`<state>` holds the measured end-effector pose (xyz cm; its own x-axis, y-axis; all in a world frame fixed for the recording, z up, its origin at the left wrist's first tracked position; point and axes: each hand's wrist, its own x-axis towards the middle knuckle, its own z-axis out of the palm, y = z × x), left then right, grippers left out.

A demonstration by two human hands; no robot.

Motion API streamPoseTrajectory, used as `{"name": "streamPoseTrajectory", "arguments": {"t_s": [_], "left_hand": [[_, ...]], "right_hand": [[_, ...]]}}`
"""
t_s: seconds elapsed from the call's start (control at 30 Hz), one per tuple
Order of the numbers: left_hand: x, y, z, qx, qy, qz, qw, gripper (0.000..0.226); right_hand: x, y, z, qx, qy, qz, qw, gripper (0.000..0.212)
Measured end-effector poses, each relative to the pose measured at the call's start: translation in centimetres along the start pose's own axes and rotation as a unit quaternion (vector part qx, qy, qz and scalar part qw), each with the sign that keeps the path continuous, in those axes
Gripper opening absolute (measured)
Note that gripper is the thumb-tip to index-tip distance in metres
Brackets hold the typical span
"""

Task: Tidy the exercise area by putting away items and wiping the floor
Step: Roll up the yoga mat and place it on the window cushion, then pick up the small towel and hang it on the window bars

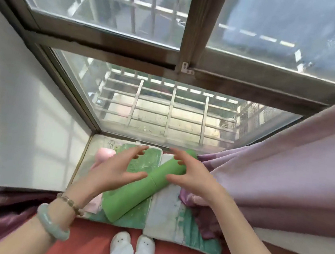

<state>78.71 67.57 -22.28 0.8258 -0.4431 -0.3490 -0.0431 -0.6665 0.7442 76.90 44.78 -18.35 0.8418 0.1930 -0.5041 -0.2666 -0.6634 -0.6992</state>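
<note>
A rolled green exercise mat [142, 190] lies slantwise on the cushioned window seat [162, 218], one end near the glass, the other at the seat's front edge. My left hand [116, 168] hovers over the roll's left side with fingers spread and holds nothing. My right hand [190, 173] hovers over its upper part, fingers spread too, just above or lightly against the mat; I cannot tell whether it touches. A pink object [103, 156] sits behind my left hand, partly hidden.
Green and white cushions [149, 158] cover the seat under a large barred window [169, 110]. A pink curtain [286, 165] hangs at right and bunches onto the seat. A white wall [14, 105] closes the left. My white-slippered feet [132, 244] stand on red floor [85, 242].
</note>
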Motion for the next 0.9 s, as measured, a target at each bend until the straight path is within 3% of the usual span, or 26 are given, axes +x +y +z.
{"name": "streamPoseTrajectory", "arguments": {"t_s": [0.2,0.37,0.6,0.9], "left_hand": [[-5.4,11.6,-4.8,-0.057,0.038,0.122,0.99,0.091],[-8.3,18.5,-9.1,-0.151,0.055,0.238,0.958,0.099],[-10.2,25.4,-10.9,-0.209,-0.058,0.348,0.912,0.106],[-15.1,32.5,-2.7,-0.214,-0.268,0.441,0.829,0.105]], "right_hand": [[-10.7,-7.6,-5.8,0.091,0.131,-0.054,0.986,0.079],[-18.5,-12.0,-9.0,0.171,0.243,-0.103,0.949,0.085],[-29.2,-14.3,-8.6,0.205,0.412,-0.086,0.884,0.089],[-43.6,-11.6,-0.8,0.23,0.598,0.015,0.767,0.091]]}}
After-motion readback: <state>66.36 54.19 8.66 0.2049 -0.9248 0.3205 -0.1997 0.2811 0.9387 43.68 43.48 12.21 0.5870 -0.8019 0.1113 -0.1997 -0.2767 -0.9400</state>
